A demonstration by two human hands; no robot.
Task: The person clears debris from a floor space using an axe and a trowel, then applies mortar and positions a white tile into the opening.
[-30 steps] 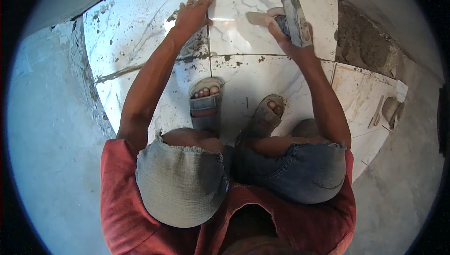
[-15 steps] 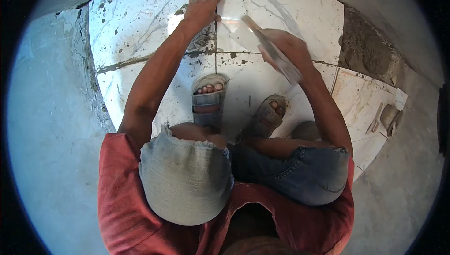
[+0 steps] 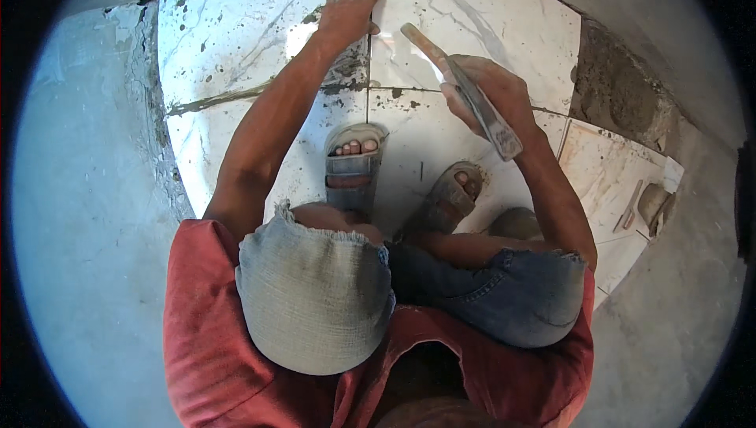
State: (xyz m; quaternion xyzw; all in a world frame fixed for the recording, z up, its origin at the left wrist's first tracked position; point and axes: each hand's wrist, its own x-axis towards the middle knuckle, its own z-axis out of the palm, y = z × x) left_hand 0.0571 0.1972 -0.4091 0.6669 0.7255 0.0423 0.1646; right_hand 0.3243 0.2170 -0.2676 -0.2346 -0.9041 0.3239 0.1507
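My left hand [image 3: 349, 17] lies with fingers spread on the marbled white floor tiles [image 3: 488, 22], over the joint between the two far ones. My right hand [image 3: 500, 89] is closed around a long, narrow tool [image 3: 484, 111]. Its far end is tan, wood-like and rounded. The near end is grey, thick and blunt, past my wrist. I cannot tell its exact kind. It slants over the far right tile, its tan tip apart from my left hand. Wet grey mortar smears the tile next to my left wrist.
My sandaled feet [image 3: 352, 164] stand on the nearer tiles. At right, a strip of rough mortar [image 3: 618, 85] borders the wall. Cut tile pieces [image 3: 602, 160] lie there, with a thin stick [image 3: 628, 206] and a mortar-coated trowel-like thing [image 3: 654, 201]. Bare concrete [image 3: 87, 192] spreads at left.
The tool in my right hand has tilted more steeply, its near end swinging down and toward me. My left hand stays in place on the tiles. The view has shifted slightly.
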